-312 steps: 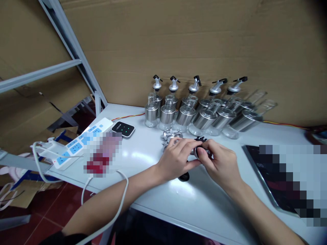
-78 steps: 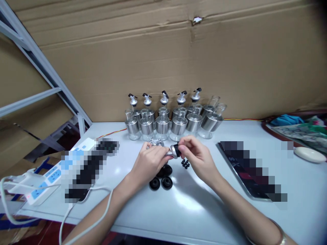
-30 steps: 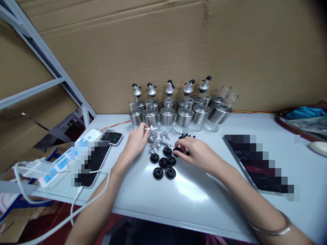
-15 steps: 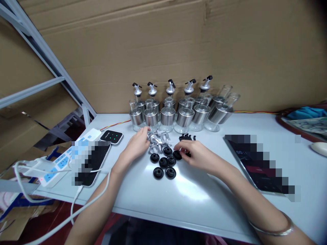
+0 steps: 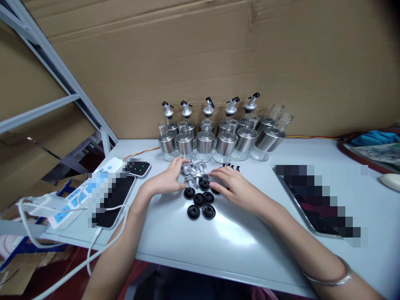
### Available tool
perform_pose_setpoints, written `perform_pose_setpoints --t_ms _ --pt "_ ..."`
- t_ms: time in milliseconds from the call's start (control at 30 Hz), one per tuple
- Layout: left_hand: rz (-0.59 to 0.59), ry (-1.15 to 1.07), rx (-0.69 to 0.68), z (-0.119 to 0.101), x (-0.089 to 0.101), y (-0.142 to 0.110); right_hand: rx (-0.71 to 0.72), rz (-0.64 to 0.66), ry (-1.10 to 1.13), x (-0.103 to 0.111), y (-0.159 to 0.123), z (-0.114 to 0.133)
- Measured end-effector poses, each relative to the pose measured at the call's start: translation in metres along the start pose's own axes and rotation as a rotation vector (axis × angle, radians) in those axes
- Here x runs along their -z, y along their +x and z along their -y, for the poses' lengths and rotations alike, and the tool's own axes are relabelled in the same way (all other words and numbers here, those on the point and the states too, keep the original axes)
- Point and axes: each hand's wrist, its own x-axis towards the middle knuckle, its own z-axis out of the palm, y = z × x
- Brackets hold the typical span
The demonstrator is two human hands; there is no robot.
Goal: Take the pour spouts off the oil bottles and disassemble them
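Note:
My left hand (image 5: 167,180) lies palm down on the white table (image 5: 237,246), fingers stretched out, their tips on a small heap of silver spout pieces (image 5: 193,171). My right hand (image 5: 233,186) reaches in from the right with its fingers spread flat, the tips by the same heap and over one black round cap (image 5: 215,191). Several more black round caps (image 5: 200,203) lie just in front of both hands. A cluster of tiny black plugs (image 5: 231,167) sits behind my right hand. I see nothing gripped in either hand.
Glass bottles with steel collars (image 5: 215,139) stand in two rows at the back, the rear ones fitted with pourers, against a cardboard wall. A phone on a cable (image 5: 114,200), a power strip (image 5: 75,196) and a small black device (image 5: 139,168) lie left. A dark tablet (image 5: 315,200) lies right.
My left hand set down the silver piece it held a second ago and now rests on the heap. My right hand slid left from the black caps toward the silver pieces.

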Motion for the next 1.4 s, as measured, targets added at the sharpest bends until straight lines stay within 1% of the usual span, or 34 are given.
perform_pose_setpoints --t_ms 67,133,267,367,433,500,633,733,800,1000,1100,1233,1400 --pt "-0.021 -0.006 -0.015 0.0 -0.002 0.001 -0.003 0.038 0.031 -0.003 0.0 0.002" --pt "-0.066 -0.002 -0.017 -0.001 -0.005 0.002 -0.009 0.062 0.067 -0.004 -0.001 0.004" --pt "-0.133 0.051 -0.015 0.001 -0.012 0.005 0.001 0.033 0.093 -0.005 0.0 0.002" --pt "-0.168 0.123 -0.006 0.002 -0.013 0.007 0.035 0.013 0.1 -0.006 0.0 -0.002" --pt "-0.177 0.154 -0.004 0.001 -0.012 0.007 0.045 -0.018 0.077 -0.005 0.001 -0.005" --pt "-0.18 0.171 -0.008 0.0 -0.01 0.006 0.016 -0.029 0.017 -0.002 0.001 -0.007" --pt "-0.184 0.2 -0.009 -0.002 -0.01 0.006 -0.064 0.066 -0.084 0.001 0.001 -0.008" --pt "-0.203 0.237 -0.001 0.001 -0.012 0.008 -0.054 0.125 -0.048 0.002 0.001 -0.003" --pt "-0.204 0.241 0.008 0.003 -0.012 0.009 -0.041 0.134 -0.013 0.003 0.0 0.0" --pt "-0.17 0.239 0.009 -0.001 -0.016 0.009 -0.052 0.104 0.033 0.001 0.0 -0.001" --pt "-0.155 0.263 0.02 -0.004 -0.016 0.009 -0.025 0.066 0.061 -0.003 0.001 -0.005" --pt "-0.156 0.256 0.015 -0.005 -0.012 0.008 0.02 0.015 0.037 -0.006 0.0 -0.007" --pt "-0.198 0.296 -0.077 -0.01 -0.009 0.008 0.058 0.001 0.013 -0.005 0.0 -0.002"
